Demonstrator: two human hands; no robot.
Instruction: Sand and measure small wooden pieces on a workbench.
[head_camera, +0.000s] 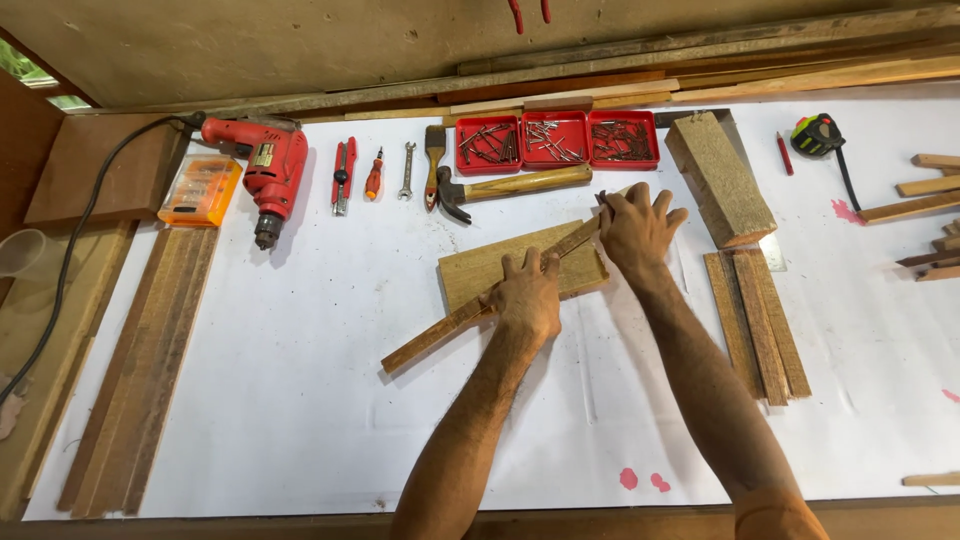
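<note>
- Mostly hidden: the middle of the long wooden strip (440, 332) lies under the left hand (527, 297), pressed flat with fingers spread.
- Right hand (634, 228) is open, palm down on the strip's far end, covering it.
- Strip lies diagonally across one flat board (480, 268).
- Beyond the board: three red nail trays (557, 140), one hammer (510, 187).
- Right of the board: three slats (757, 322), one block (719, 178).
- Far left of the board: one red drill (268, 170), cord cut off.
</note>
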